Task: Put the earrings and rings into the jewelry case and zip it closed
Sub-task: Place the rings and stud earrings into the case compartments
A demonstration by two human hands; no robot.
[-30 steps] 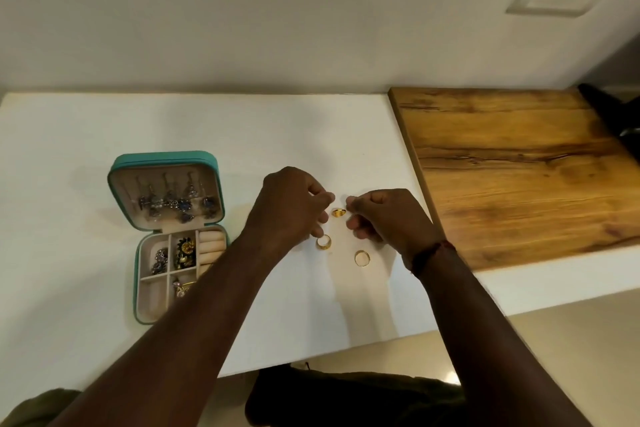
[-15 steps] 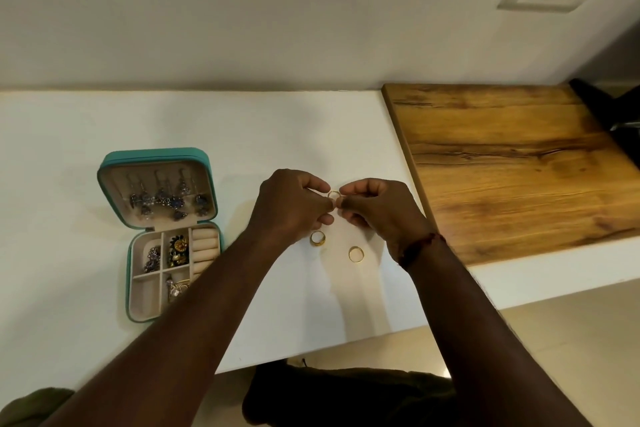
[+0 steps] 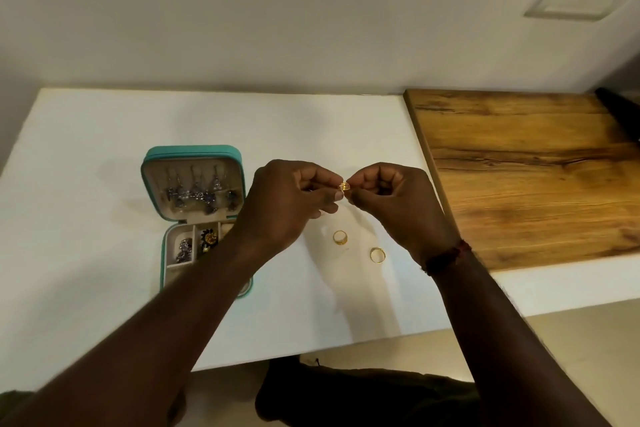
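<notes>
A: Grip first: both hands are raised above the white surface (image 3: 104,166), and a small gold ring (image 3: 345,186) is pinched between them. The left hand (image 3: 289,199) has thumb and forefinger closed on the ring's left side; the right hand (image 3: 391,199) has its fingertips closed on the right side.

B: And the other rings?

A: Two gold rings lie flat on the surface below the hands. One (image 3: 340,237) sits under the gap between the hands; the other (image 3: 377,255) lies just to its right, nearer the right wrist. They are apart from each other.

B: Where's the case?

A: The teal jewelry case (image 3: 192,152) stands open to the left of the hands, lid tilted back. Dangling earrings (image 3: 197,192) hang in a row inside the lid. In the tray, a silvery cluster (image 3: 183,250) fills one compartment and a dark flower-shaped gold piece (image 3: 209,239) the next. The left forearm covers the tray's right part.

B: Anything else?

A: A wooden board (image 3: 526,177) lies on the right of the surface, and a reddish thread band (image 3: 446,255) circles the right wrist.
</notes>
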